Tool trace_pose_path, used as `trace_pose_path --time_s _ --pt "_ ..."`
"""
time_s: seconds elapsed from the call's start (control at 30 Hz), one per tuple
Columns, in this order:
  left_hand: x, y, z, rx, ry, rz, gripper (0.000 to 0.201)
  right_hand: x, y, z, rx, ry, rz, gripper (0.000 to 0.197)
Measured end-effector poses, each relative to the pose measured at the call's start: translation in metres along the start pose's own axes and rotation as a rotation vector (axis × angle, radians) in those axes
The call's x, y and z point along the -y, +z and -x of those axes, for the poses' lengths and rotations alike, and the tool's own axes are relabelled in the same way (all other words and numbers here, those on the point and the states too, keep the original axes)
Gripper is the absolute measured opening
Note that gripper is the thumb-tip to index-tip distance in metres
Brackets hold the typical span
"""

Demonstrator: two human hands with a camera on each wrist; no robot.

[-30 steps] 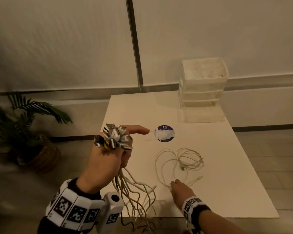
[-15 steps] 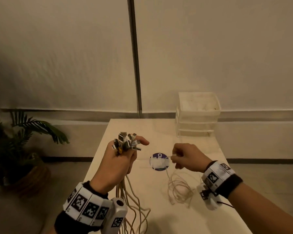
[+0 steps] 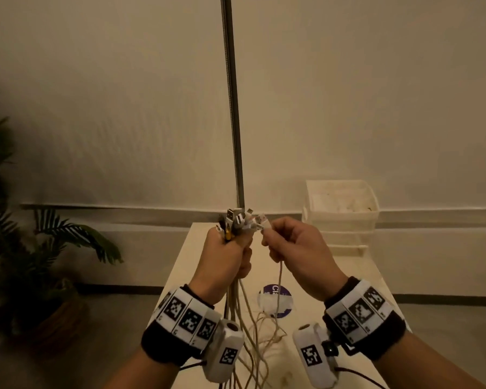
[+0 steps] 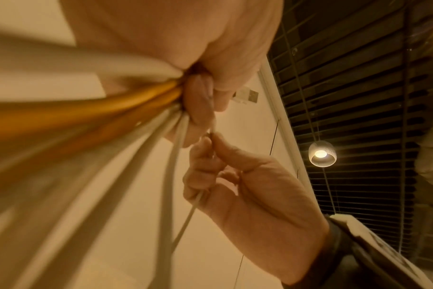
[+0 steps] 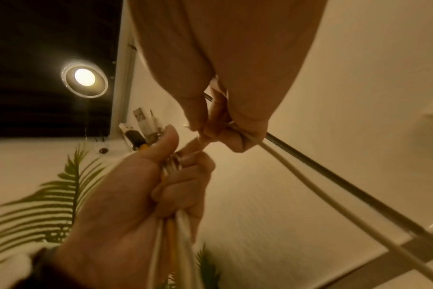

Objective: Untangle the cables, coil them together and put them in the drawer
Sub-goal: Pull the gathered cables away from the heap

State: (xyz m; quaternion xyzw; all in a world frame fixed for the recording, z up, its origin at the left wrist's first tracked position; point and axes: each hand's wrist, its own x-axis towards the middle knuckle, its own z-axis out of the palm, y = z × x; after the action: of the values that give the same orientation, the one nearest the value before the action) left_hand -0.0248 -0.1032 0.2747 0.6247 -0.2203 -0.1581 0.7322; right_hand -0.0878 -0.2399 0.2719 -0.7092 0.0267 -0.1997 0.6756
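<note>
Head view, nearest first: two wrists with black cuffs and checkered marker bands enter at 6 o'clock, raised above a pale table [image 3: 357, 279] that runs away toward 12 o'clock. A round purple sticker [image 3: 275, 300] lies on the tabletop between the wrists. The left hand [image 3: 225, 259] is clenched in a fist around a bundle of cables [image 3: 237, 307], back of the hand to the camera; the cords hang from the fist toward 6 o'clock and drape onto the table, while their plugs [image 3: 237, 220] fan out above the knuckles at 12 o'clock. Just beside it, at 3 o'clock from the fist, the right hand [image 3: 295, 248] pinches a single white cable [image 3: 279, 276] near its connector, fingers curled, the tip close to the cluster of plugs; the rest of that cord drops to a loose tangle on the table.

From the right wrist, the left thumb [image 5: 166, 140] lies along the bundle's top, and a yellow strand shows among the white ones. From the left wrist, the right thumb and forefinger [image 4: 210, 144] nip the thin cord.

Farther off, at 2 o'clock, a translucent plastic drawer unit [image 3: 341, 214] stands at the table's far right corner. At 9 o'clock a potted palm [image 3: 54, 248] sits on the floor. Behind all, a cream wall with a dark vertical strip [image 3: 232, 108] fills the background.
</note>
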Motion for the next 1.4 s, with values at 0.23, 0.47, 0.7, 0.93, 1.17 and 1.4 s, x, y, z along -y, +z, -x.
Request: trace_pose_path --time_s 0.23,0.47,0.7,0.93,1.17,1.4 --pt "-0.002 0.004 -0.009 0.141 0.001 0.055 0.028 0.011 0.008 0.001 -0.027 -0.027 -0.06 0.008" --pt "-0.005 0.007 -0.016 0.114 0.0 0.063 0.024 0.017 0.009 -0.008 -0.097 -0.104 0.04 0.003" --pt "-0.003 0.01 -0.013 0.057 -0.029 0.034 0.022 0.008 0.01 -0.008 -0.064 -0.097 -0.012 0.015" --pt "-0.037 -0.036 -0.017 -0.232 0.177 0.248 0.043 -0.059 -0.021 0.022 0.244 0.112 0.159 0.027" --pt "-0.048 -0.057 0.01 0.017 0.187 0.081 0.048 -0.123 -0.062 0.012 0.106 0.195 0.521 0.033" --pt "-0.002 -0.016 0.025 0.272 0.298 -0.623 0.017 -0.056 -0.047 -0.003 0.313 0.019 0.53 0.026"
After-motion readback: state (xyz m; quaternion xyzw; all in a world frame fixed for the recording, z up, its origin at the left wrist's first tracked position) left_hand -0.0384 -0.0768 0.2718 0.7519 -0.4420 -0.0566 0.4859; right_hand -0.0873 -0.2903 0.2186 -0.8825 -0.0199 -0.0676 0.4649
